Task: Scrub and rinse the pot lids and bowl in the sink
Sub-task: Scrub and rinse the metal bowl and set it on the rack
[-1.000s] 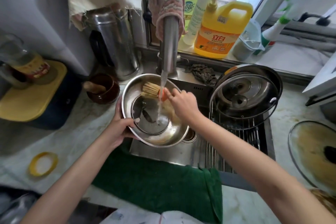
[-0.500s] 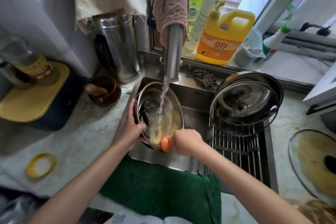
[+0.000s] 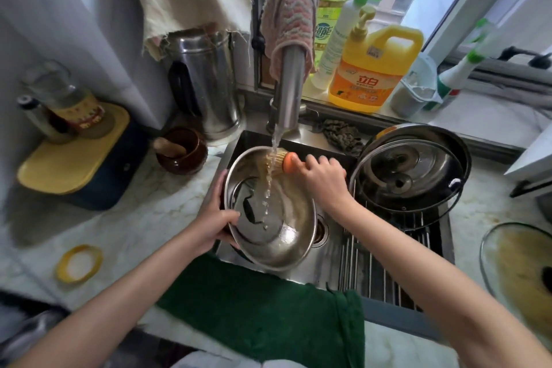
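Scrubbing the bowl [image 3: 286,230] goes best with it tilted into the stream. In the head view, the left hand [image 3: 213,219] grips its left rim, thumb inside, holding it above the sink [image 3: 316,276]. The right hand [image 3: 321,178] is curled round the brush [image 3: 283,160], bristles at the far rim under the faucet [image 3: 288,89]. Firm strokes down the wall while turning the bowl should clear residue. One pot lid [image 3: 409,170] rests on the rack [image 3: 385,263], and a glass lid [image 3: 519,260] lies on the tabletop [image 3: 143,218].

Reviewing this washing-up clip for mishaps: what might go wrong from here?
The left hand alone grips the tilted, wet bowl by its rim; it may slip into the sink. Water strikes the brush at the bowl's edge and may splash the counter. The right hand, beside the leaning pot lids, might knock them.
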